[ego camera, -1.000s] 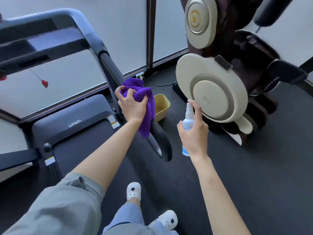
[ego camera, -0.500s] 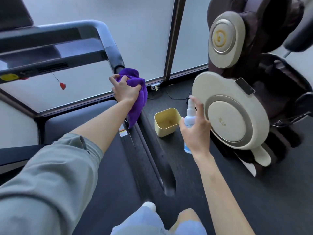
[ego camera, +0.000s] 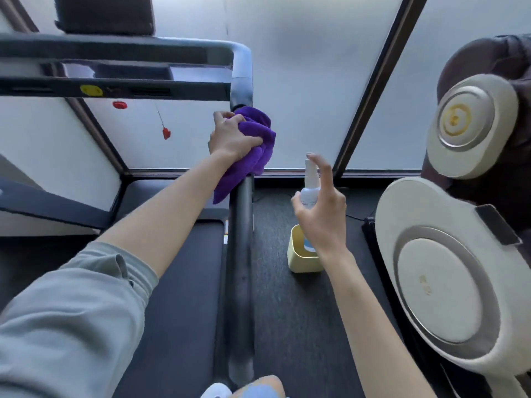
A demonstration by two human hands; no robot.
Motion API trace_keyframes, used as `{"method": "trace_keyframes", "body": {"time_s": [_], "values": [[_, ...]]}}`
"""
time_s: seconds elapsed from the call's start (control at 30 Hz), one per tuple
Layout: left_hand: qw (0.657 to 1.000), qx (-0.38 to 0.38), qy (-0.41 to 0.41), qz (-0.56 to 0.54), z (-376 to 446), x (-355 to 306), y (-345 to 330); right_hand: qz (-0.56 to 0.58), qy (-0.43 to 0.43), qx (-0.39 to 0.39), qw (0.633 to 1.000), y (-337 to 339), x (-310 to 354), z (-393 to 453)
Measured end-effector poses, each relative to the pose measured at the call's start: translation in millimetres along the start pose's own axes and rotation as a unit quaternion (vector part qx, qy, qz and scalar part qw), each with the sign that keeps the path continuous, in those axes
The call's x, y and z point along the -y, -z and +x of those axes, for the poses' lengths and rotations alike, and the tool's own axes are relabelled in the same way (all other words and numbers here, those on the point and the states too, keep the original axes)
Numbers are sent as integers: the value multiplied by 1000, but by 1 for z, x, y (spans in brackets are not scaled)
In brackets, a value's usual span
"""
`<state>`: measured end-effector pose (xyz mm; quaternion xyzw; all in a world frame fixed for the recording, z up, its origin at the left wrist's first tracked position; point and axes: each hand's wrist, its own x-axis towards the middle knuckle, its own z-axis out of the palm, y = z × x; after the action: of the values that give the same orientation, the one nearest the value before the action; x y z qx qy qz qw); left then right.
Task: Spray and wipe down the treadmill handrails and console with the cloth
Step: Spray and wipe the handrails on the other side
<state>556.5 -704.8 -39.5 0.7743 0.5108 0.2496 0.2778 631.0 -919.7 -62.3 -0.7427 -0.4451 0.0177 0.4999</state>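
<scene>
My left hand (ego camera: 232, 136) grips a purple cloth (ego camera: 253, 150) wrapped around the upper part of the treadmill's right handrail (ego camera: 240, 254), just below its grey corner bend (ego camera: 242, 67). The cloth's loose end hangs down beside the rail. To the right of the rail, my right hand (ego camera: 321, 208) holds a small clear spray bottle (ego camera: 310, 185) upright, with the index finger raised beside the nozzle. The console bar (ego camera: 115, 87) with a yellow sticker runs across the upper left, and a red safety clip (ego camera: 166, 133) hangs below it.
A yellow bin (ego camera: 301, 254) stands on the dark floor under my right hand. A massage chair (ego camera: 448, 268) with cream round panels fills the right side. Frosted windows (ego camera: 301, 81) are ahead. The treadmill belt (ego camera: 184, 268) lies left of the rail, and the left handrail (ego camera: 51, 206) crosses at the far left.
My left hand slid the cloth up the right handrail toward the corner bend. My right hand stayed beside the rail holding the bottle. The view tilted upward.
</scene>
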Motion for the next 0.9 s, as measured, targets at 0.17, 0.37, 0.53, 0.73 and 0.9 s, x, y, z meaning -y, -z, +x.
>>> {"method": "trace_keyframes", "body": {"time_s": [0.17, 0.37, 0.53, 0.73, 0.9], "values": [[999, -46, 12, -6, -34, 1, 1, 22, 112, 56, 992, 7, -44, 0], [997, -38, 61, -1, -107, -8, 17, 68, 111, 117, 984, 43, -64, -13], [976, -65, 42, 202, -136, -22, 8, 102, 112, 148, 977, 44, -75, -9], [951, -77, 37, 297, -100, -34, -9, 137, 110, 165, 970, 27, -84, 19], [965, -63, 52, 251, -24, -40, -15, 130, 101, 161, 973, 11, -91, 62]]}}
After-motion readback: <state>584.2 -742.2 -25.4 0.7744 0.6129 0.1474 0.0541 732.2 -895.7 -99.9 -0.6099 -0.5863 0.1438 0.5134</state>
